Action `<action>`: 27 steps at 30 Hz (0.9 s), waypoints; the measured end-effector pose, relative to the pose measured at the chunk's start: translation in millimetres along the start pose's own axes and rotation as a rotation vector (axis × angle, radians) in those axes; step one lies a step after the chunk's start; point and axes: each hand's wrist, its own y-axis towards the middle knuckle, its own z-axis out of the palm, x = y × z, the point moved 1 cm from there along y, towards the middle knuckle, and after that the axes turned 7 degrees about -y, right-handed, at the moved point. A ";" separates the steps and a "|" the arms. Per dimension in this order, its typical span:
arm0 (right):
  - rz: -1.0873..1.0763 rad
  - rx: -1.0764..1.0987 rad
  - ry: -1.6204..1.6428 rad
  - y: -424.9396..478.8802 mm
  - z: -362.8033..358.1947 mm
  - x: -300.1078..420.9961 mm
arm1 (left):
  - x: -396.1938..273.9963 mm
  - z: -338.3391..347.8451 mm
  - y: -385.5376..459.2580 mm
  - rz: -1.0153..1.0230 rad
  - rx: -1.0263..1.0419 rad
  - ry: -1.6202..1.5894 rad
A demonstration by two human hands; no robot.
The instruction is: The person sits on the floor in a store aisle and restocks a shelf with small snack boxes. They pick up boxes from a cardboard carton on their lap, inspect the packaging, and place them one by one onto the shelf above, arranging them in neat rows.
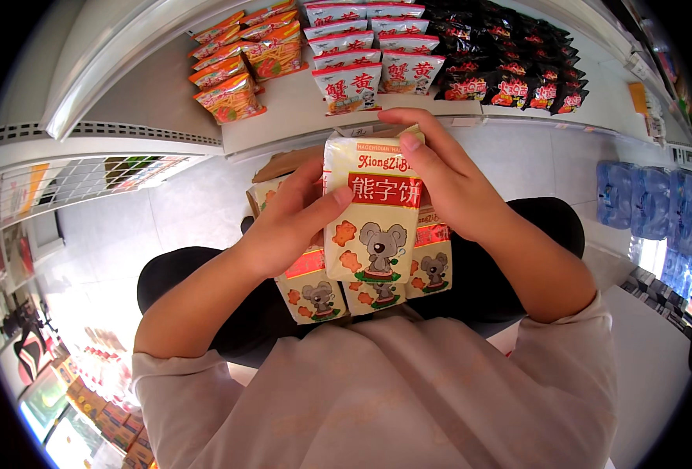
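Between my two hands is a cream biscuit packet (372, 217) with a red band and a printed koala. My left hand (296, 217) grips its left side, thumb across the front. At the upper right corner, my right hand (448, 176) holds the packet's folded top end. Below it, more packets of the same design sit side by side, one at the left (316, 296) and one at the right (434, 267). A brown cardboard flap (287, 162) shows behind them; most of the carton is hidden by my hands and the packets.
On the white shelf (290, 111) ahead stand rows of orange snack bags (229, 97), white bags (349, 88) and black bags (510, 88). A wire rack (88, 182) is at the left. Shrink-wrapped bottled water (648, 202) is stacked at the right. My knees flank the packets.
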 end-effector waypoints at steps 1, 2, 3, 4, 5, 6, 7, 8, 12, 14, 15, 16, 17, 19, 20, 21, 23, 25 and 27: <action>-0.010 -0.010 -0.006 0.4 0.2 -1.5 | -0.5 -1.0 -0.3 -0.009 0.011 0.002; -0.020 -0.020 -0.012 0.8 0.5 -2.5 | -1.2 -2.4 0.0 -0.019 0.021 0.004; -0.029 -0.029 -0.018 1.1 0.6 -2.5 | -1.8 -3.7 0.4 -0.028 0.032 0.007; -0.005 -0.016 0.011 1.2 0.8 -1.7 | -1.3 -4.9 0.2 -0.034 0.021 0.014; 0.019 -0.003 0.040 1.2 0.8 0.0 | -0.6 -5.9 0.2 -0.039 0.010 0.021; 0.044 0.010 0.069 1.3 1.0 0.9 | 0.0 -6.5 0.1 -0.045 -0.001 0.029; 0.049 0.013 0.079 1.6 1.0 1.0 | -0.9 -6.1 0.0 -0.047 0.000 0.019; 0.054 0.016 0.090 1.8 1.0 1.0 | -2.4 -5.1 -0.3 -0.048 0.000 0.009; 0.152 0.000 0.259 -0.1 5.8 8.2 | -2.2 -3.8 0.4 -0.033 -0.006 -0.021; 0.213 0.015 0.339 0.8 6.2 7.2 | -4.8 -6.5 1.1 -0.011 -0.008 -0.020; 0.244 0.023 0.379 1.3 6.6 5.5 | -6.6 -7.9 1.8 0.001 -0.010 -0.020; 0.270 0.065 0.397 1.3 7.9 1.5 | -9.0 -9.1 2.7 0.018 -0.040 -0.012; 0.297 0.107 0.414 0.5 9.9 -4.2 | -11.6 -10.3 3.8 0.036 -0.071 -0.004; 0.342 0.186 0.473 -1.7 13.2 -0.5 | -15.6 -12.8 6.9 0.060 -0.121 0.037; 0.354 0.187 0.468 -0.3 12.8 -0.8 | -16.4 -15.0 9.3 0.066 -0.140 0.071; 0.366 0.188 0.464 1.5 11.9 -2.7 | -16.7 -16.9 11.4 0.072 -0.160 0.104; 0.370 0.174 0.486 5.2 11.4 -6.7 | -16.8 -18.7 12.3 0.134 -0.180 0.231; 0.354 0.143 0.538 8.4 11.2 -10.0 | -17.0 -17.0 11.2 0.248 -0.181 0.416; 0.333 0.133 0.548 11.9 11.6 -17.4 | -16.5 -14.5 9.4 0.284 -0.203 0.560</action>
